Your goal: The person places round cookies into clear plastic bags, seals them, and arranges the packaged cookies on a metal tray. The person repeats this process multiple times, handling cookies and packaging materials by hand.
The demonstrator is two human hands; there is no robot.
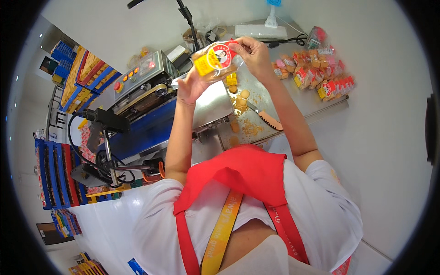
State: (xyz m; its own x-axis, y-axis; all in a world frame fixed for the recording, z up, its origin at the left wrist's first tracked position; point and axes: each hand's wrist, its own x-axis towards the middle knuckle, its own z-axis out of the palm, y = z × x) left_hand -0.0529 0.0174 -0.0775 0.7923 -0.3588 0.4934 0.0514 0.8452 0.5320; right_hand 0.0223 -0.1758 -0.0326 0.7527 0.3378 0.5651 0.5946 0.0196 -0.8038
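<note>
In front of me, both my hands hold up a clear bag of brown baked goods [217, 60] with a red and yellow label. My right hand [253, 56] pinches its red upper right corner between thumb and fingers. Around the lower left end is my left hand [192, 86], its fingers partly hidden behind the bag. Below the bag, a steel worktop [270, 101] carries crumbs and small round baked pieces [244, 94]. A knife [270, 120] with a peach-coloured handle lies there beside my right forearm. Near the baked pieces is a small yellow-labelled item [231, 80].
Several filled, labelled bags [337, 87] are heaped at the right. To the left stands a sealing machine [145, 73] with a blue conveyor belt [137, 133]. A black camera-like device [107, 120] on a metal arm sits nearer. Stacked crates [57, 174] line the far left.
</note>
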